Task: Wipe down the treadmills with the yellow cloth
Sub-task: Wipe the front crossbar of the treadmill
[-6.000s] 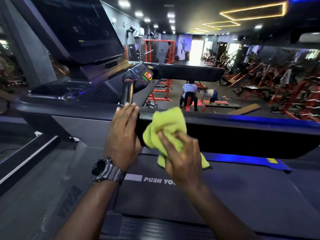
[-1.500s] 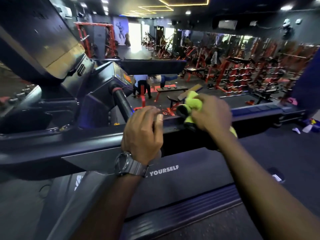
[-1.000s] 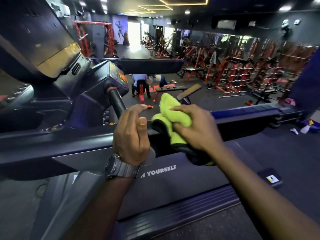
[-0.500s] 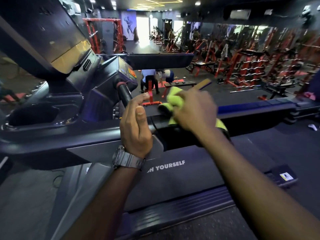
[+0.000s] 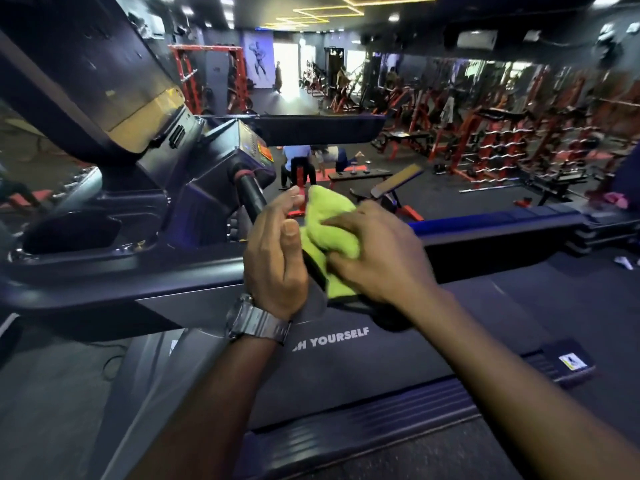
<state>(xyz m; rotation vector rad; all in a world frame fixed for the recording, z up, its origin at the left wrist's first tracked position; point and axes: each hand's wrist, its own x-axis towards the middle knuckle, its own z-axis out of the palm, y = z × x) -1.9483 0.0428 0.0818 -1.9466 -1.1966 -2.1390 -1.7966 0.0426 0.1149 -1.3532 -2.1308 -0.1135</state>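
Observation:
The yellow cloth (image 5: 327, 225) is bunched on the treadmill's black side rail (image 5: 502, 233), just right of the console. My right hand (image 5: 377, 254) lies over the cloth with fingers curled into it, pressing it onto the rail. My left hand (image 5: 277, 251), with a watch on its wrist, rests on the same rail right beside the cloth, fingers bent over the rail's far edge. The black handgrip (image 5: 252, 197) rises from the console (image 5: 225, 161) just beyond my left fingers.
The treadmill belt deck (image 5: 346, 368) with "YOURSELF" lettering lies below my arms. A cup-holder tray (image 5: 69, 233) sits at left. Beyond the rail are red weight racks (image 5: 502, 143), a bench (image 5: 360, 174) and people (image 5: 298, 161) on the gym floor.
My right hand with the cloth has slid left along the rail toward my left hand, after going out to the right and back. My left hand has stayed on the rail.

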